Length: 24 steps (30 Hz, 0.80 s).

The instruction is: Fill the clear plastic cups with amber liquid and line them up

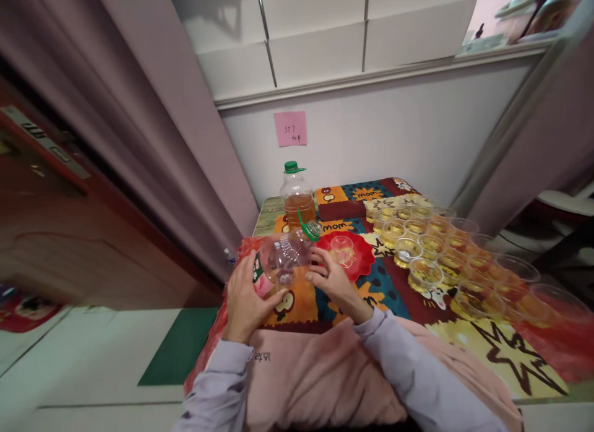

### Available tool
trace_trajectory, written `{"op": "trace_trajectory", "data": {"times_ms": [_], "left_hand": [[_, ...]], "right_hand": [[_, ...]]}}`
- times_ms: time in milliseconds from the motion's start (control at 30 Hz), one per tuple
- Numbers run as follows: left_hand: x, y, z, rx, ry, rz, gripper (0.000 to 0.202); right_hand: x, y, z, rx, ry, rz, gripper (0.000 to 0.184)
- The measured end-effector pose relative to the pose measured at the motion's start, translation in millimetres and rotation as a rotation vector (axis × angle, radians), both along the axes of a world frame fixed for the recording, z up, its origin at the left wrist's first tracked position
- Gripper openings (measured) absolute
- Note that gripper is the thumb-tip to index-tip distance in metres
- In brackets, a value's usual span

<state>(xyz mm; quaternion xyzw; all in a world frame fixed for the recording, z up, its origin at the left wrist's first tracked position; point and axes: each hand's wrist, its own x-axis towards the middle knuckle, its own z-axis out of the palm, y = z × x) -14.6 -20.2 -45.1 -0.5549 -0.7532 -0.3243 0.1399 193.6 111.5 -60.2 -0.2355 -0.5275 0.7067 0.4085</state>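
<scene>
An empty clear plastic bottle (284,254) with a green cap lies tilted on its side over the table, neck pointing right toward a red plate (359,259). My left hand (245,296) wraps round the bottle's base end. My right hand (327,276) grips its upper part near the neck. A small clear cup (342,245) sits on the red plate. Behind stands an upright bottle (297,197) partly filled with amber liquid, green cap on.
Several clear cups (434,249) of yellow liquid stand in rows across the right of the colourful tablecloth (505,351). A pink note (290,128) is stuck on the white wall. A curtain (153,141) hangs at left; a green mat (179,348) lies on the floor.
</scene>
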Motion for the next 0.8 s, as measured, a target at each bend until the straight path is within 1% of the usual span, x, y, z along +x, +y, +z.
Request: {"op": "trace_trajectory", "data": {"times_ms": [33,100,200,300,367,400,467,500,567,600,633,700,800], "left_hand": [[1,0,-0.1,-0.009,0.016,-0.006,0.111],[4,0,0.1,-0.027,0.044,-0.020,0.114],[10,2,2.8,-0.056,0.066,-0.035,0.116],[14,7,9.5,-0.100,0.040,-0.035,0.118],[10,8,14.3,-0.131,-0.039,-0.079,0.119],[7,8,15.6,-0.132,-0.121,-0.120,0.118],[-5,5,14.1,-0.058,-0.386,-0.165,0.111],[-12,3,10.7,0.032,-0.558,-0.134,0.104],[-26,-3,-1.5,0.280,-0.864,0.060,0.085],[-32,-5,-9.6,0.338,-0.910,0.133,0.078],[-35,-8,-18.6,0.349,-0.935,0.154,0.076],[-37,-12,-37.0,0.322,-0.963,0.126,0.079],[-30,-14,-59.8,0.257,-0.892,0.057,0.077]], "right_hand": [[-9,-4,-0.3,-0.058,0.049,0.054,0.085],[-19,-7,1.9,-0.133,0.108,0.103,0.094],[-24,-4,7.6,-0.196,0.132,0.070,0.093],[-23,2,9.3,-0.234,0.119,0.040,0.090],[-23,6,6.8,-0.257,0.113,0.043,0.089],[-23,8,4.6,-0.269,0.117,0.049,0.089],[-22,11,-0.2,-0.289,0.136,0.065,0.087],[-21,12,-2.4,-0.297,0.147,0.073,0.086],[-20,14,-5.7,-0.312,0.160,0.085,0.085],[-20,14,-6.6,-0.318,0.162,0.087,0.085],[-20,15,-7.0,-0.321,0.161,0.086,0.084],[-21,15,-6.5,-0.317,0.157,0.082,0.081],[-22,14,-3.4,-0.322,0.160,0.079,0.074]]}}
